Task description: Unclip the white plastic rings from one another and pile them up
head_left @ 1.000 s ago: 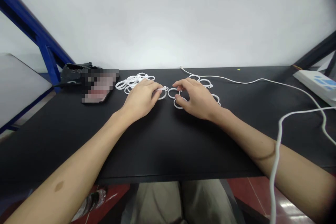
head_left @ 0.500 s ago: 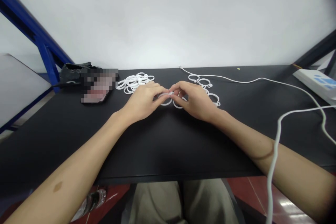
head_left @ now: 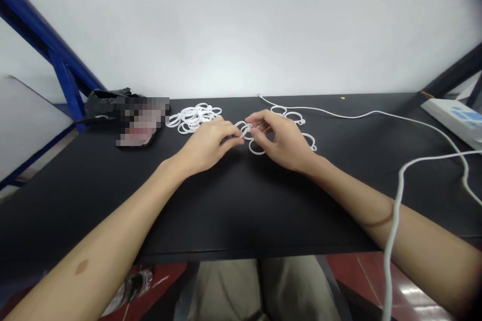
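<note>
Left hand (head_left: pixel 205 146) and right hand (head_left: pixel 284 138) are pinching one white ring (head_left: pixel 245 130) between them, mid-surface (head_left: pixel 241 205).
Thumbs and fingertips are gripping opposite ends; ring pile (head_left: pixel 193 117) is lying just beyond left hand, loose rings (head_left: pixel 294 113) are lying around right hand, white cable (head_left: pixel 346 118) is running behind.

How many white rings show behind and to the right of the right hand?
3: a white ring farthest back; another ring just right of it; a third ring nearer the viewer, beside the right hand. More may be hidden behind the hand.
</note>
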A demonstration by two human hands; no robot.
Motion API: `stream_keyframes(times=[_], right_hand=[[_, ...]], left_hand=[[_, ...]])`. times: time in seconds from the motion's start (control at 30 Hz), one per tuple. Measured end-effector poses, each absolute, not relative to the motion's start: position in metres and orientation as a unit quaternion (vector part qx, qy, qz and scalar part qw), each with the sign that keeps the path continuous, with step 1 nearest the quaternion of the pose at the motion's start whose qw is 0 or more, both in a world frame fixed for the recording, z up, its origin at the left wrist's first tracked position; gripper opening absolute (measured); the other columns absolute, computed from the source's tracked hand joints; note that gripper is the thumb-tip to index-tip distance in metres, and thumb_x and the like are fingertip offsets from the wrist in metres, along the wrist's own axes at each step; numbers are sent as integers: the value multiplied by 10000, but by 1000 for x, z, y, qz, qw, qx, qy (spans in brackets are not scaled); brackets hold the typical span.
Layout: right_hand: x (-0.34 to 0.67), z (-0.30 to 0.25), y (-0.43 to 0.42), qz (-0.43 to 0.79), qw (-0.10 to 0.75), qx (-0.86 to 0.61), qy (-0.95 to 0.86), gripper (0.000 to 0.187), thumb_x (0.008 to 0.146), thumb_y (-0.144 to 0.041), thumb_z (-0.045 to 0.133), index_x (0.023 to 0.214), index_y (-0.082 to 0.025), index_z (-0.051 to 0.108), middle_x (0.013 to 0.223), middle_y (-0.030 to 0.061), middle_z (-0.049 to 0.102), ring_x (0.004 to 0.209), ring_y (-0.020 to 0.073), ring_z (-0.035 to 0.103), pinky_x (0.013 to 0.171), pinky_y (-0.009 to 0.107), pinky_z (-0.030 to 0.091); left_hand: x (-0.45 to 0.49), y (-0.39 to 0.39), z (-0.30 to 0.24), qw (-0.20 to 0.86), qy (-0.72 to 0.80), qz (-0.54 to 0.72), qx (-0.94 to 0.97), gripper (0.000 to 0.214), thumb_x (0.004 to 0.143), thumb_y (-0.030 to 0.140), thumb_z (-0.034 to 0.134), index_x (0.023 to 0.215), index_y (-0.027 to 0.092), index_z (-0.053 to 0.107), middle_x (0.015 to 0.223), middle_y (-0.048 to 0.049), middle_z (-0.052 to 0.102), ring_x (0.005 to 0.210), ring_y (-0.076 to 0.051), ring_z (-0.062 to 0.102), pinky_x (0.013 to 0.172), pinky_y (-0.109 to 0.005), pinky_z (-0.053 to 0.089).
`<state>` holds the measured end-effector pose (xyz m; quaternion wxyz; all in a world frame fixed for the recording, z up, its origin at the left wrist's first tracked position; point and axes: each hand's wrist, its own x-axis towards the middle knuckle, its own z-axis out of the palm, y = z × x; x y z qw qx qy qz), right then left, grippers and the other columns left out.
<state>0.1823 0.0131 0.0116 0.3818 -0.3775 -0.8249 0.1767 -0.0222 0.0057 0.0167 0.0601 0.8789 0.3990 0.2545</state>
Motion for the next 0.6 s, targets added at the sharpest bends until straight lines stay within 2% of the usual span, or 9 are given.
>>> stream_keyframes(times=[0.1, 0.3, 0.6], right_hand=[[181, 12, 12, 181, 385, -352, -834, 216, 899, -235, 552, 1097, -173, 613, 946, 48, 710, 767, 145, 653, 727, 295, 536], [181, 11, 13, 171, 381, -351, -838, 146, 906, -206, 540, 1016, -183, 634, 879, 24, 719, 727, 132, 650, 690, 272, 516], [182, 9, 15, 110, 379, -341, -853, 93, 903, -190, 536, 943, -169, 618, 846, 17, 683, 691, 109, 596, 651, 237, 453]], left_hand=[[-22, 5, 17, 58, 387, 271, 879, 115, 919, 251, 612, 848, 188, 678, 781, 1, 666, 770, -159, 576, 731, -279, 427], [-23, 7, 14, 50, 375, 274, 884, 125, 910, 274, 635, 829, 187, 676, 756, 7, 660, 731, -145, 572, 697, -261, 415], [-23, 5, 12, 41, 384, 269, 882, 104, 919, 280, 613, 903, 206, 684, 813, -2, 681, 779, -166, 562, 733, -296, 439]])
